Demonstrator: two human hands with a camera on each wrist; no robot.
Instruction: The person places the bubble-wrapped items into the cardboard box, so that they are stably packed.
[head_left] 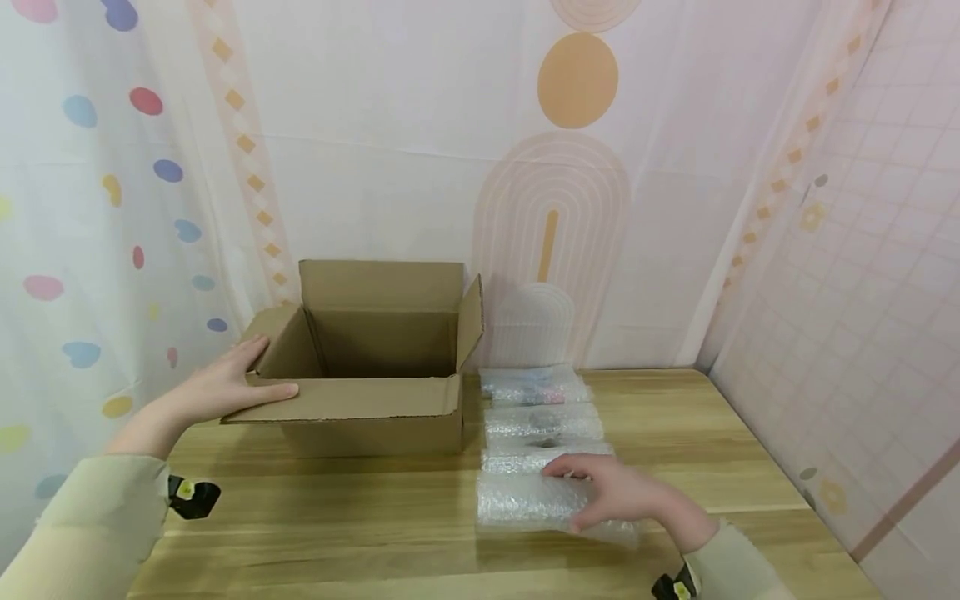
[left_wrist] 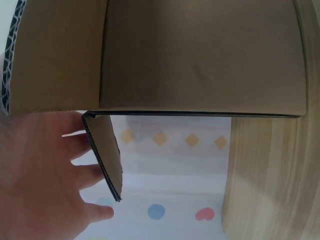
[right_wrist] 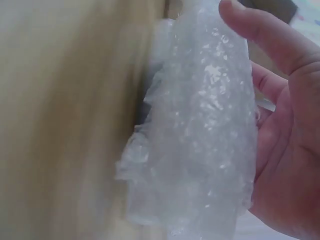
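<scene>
An open brown cardboard box [head_left: 375,433] stands on the wooden table [head_left: 337,517], flaps spread. My left hand [head_left: 243,377] rests on its left and front flaps with the fingers fairly straight. In the left wrist view the palm [left_wrist: 40,190] lies beside a flap edge [left_wrist: 106,157] under the box [left_wrist: 200,55]. Right of the box lie several bubble-wrapped packages in a row. My right hand [head_left: 600,493] grips the nearest package [head_left: 521,502], fingers over its top and thumb at its front. Up close, the fingers [right_wrist: 280,65] curl round the bubble wrap [right_wrist: 200,140].
More wrapped packages [head_left: 543,425] [head_left: 534,385] lie between the held one and the back wall. Patterned curtains close the table in at left, back and right. The box is empty inside. Bare wood [head_left: 750,450] stretches right of the packages.
</scene>
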